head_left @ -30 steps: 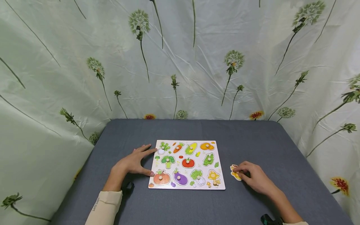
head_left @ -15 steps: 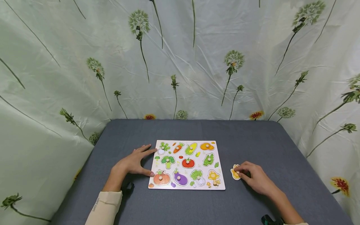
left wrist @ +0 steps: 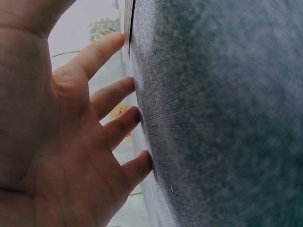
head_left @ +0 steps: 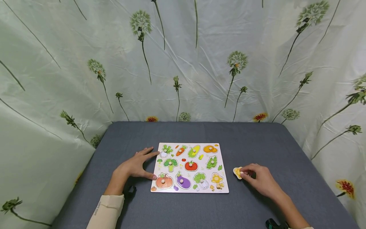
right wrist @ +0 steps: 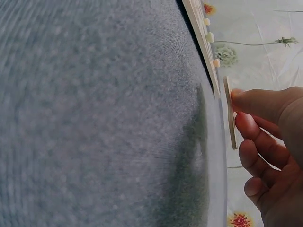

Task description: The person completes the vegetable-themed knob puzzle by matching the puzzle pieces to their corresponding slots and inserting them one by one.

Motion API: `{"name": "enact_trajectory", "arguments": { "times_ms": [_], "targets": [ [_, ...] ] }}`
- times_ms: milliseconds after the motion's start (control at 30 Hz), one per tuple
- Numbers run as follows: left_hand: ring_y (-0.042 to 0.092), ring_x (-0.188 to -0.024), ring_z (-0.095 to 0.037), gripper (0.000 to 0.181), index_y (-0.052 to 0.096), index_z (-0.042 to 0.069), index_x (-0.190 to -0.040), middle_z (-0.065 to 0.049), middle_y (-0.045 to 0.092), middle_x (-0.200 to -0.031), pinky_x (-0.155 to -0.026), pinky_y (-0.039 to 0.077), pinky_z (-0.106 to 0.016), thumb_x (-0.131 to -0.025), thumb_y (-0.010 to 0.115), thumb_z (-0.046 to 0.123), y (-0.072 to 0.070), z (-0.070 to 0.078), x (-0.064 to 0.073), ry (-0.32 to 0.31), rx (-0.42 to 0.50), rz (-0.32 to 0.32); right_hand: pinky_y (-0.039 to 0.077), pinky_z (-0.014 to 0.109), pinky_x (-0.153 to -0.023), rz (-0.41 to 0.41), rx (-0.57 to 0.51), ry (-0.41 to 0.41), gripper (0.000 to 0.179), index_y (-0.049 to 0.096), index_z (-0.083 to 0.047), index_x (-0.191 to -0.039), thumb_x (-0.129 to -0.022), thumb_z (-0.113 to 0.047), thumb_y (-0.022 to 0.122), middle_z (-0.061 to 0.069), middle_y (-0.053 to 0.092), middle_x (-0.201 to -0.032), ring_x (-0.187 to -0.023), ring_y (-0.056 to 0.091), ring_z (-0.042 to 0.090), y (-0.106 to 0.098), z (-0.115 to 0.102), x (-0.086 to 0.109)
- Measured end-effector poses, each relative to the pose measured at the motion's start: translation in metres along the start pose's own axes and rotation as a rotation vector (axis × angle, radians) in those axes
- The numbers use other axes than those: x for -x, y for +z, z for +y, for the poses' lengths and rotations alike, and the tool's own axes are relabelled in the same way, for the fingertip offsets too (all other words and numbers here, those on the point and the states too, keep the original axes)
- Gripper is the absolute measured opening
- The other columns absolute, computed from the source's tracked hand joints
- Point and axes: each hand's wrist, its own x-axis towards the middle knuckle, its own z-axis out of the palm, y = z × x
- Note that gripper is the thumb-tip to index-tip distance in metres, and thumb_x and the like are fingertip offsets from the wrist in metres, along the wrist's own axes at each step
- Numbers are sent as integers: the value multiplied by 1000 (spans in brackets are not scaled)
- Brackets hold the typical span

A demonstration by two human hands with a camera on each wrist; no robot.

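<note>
A white peg puzzle board [head_left: 201,169] printed with vegetables lies flat on the table; most of its pieces sit in place with round knobs. My left hand [head_left: 137,165] has spread fingers, with the thumb and index finger touching the board's left edge. In the left wrist view, the index fingertip [left wrist: 116,41] meets that edge and the other fingertips reach the cloth. Right of the board, my right hand [head_left: 261,180] pinches a yellow puzzle piece [head_left: 237,172] by its knob. The right wrist view shows this piece [right wrist: 230,113] edge-on, raised off the table.
A dark grey cloth covers the table [head_left: 188,210]. A pale curtain [head_left: 200,63] with dandelion prints hangs behind and on both sides. The yellow mushroom place [head_left: 217,178] at the board's lower right shows no knob.
The yellow piece has turned in my right fingers and shifted slightly left and away from me. My left hand and the board have stayed still.
</note>
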Motion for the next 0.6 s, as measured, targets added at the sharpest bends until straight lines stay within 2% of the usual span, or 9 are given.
{"name": "enact_trajectory", "arguments": {
  "times_ms": [267, 600],
  "targets": [
    [15, -156, -51, 111, 42, 25, -159, -18, 25, -170, -119, 14, -76, -65, 91, 59, 1, 0, 0, 4, 2, 5, 42, 24, -64, 52, 6, 35, 11, 79, -19, -91, -85, -25, 86, -10, 63, -80, -73, 52, 4, -2, -8, -1],
    [15, -156, -51, 111, 42, 24, -159, -19, 25, -169, -119, 13, -76, -66, 91, 59, 0, -1, 0, 7, 2, 5, 43, 25, -66, 108, 6, 25, 11, 79, -22, -88, -84, -29, 87, -12, 62, -78, -74, 53, 5, -4, -15, -1]
  ]
}}
